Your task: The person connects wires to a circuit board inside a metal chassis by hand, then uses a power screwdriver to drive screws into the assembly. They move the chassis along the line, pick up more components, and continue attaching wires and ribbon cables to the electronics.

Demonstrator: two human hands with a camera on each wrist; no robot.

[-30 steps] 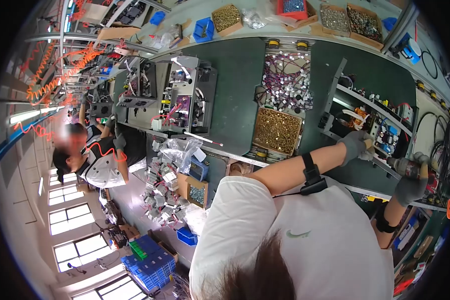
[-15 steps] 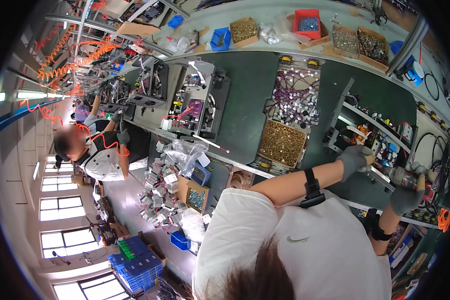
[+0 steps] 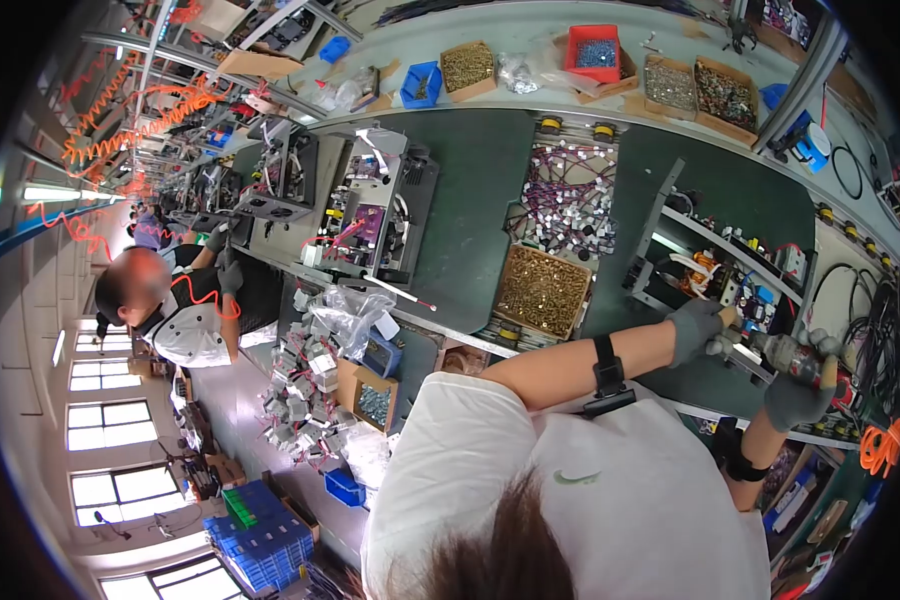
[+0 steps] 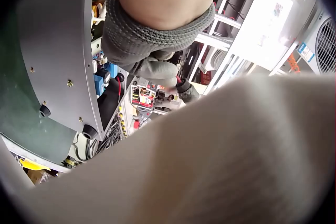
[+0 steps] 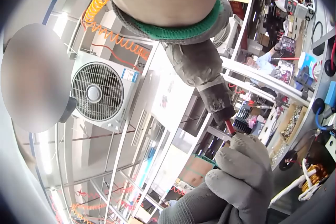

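In the head view my gloved right hand grips a power drill at the right end of the bench. Its chuck points toward my gloved left hand. A reddish driver bit runs from the chuck into the left hand's curled fingers, which pinch it near its end; the tip is hidden by them. Both hands are at the near edge of an open metal chassis with wires, a copper-coloured coil and blue parts. The left wrist view shows its grey panel with black feet.
Left of the chassis are a box of brass screws and a heap of white-ended cables. Another chassis stands farther left. Screw boxes and a red bin line the back shelf. Black cables hang at right. Another person works at left.
The head view has shifted. Both hands keep their hold near the chassis, with the drill bit still at the left fingers.
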